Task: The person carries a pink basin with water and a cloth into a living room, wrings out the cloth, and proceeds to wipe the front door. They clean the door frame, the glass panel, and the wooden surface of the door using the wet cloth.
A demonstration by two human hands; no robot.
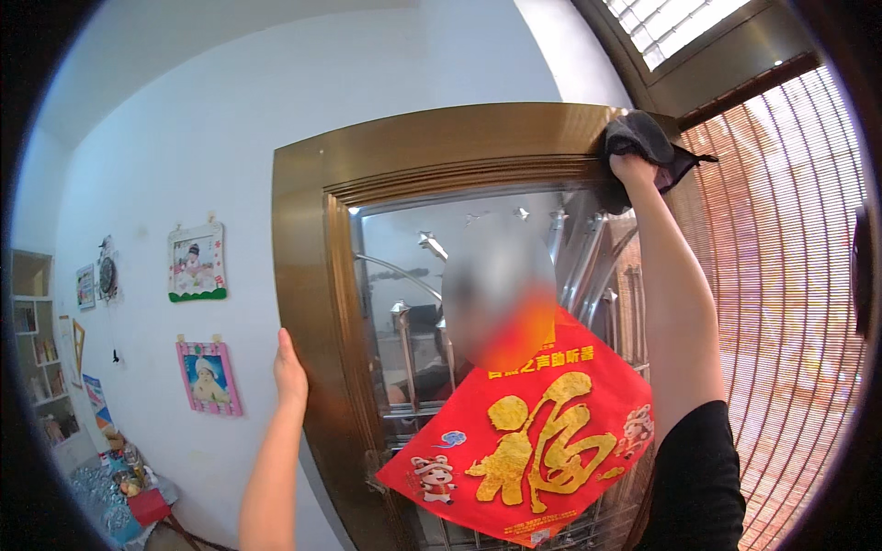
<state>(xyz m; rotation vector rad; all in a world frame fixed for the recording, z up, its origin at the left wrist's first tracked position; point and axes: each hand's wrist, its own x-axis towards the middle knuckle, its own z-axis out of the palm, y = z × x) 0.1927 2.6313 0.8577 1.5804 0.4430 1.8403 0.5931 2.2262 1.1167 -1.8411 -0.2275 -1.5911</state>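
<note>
1. The right hand, at the upper right of the frame, is closed around a dark grey cloth and presses it against the top corner of the door. The cloth looks soft, light and limp, easily bunched in the fist; taking it by a gathered fold seems best.
2. The left hand, at centre left, lies flat and open against the door's outer edge, gripping nothing.
3. The door has a bronze-coloured frame, stiff and smooth, probably slippery under the cloth. Its shiny panel reflects metal bars.
4. A red diamond-shaped paper decoration with gold lettering is stuck on the panel at lower centre; being thin, it would likely tear if rubbed.
5. Farther off, the white wall at left carries two framed pictures, with shelves at the far left edge. A slatted blind fills the right.
</note>
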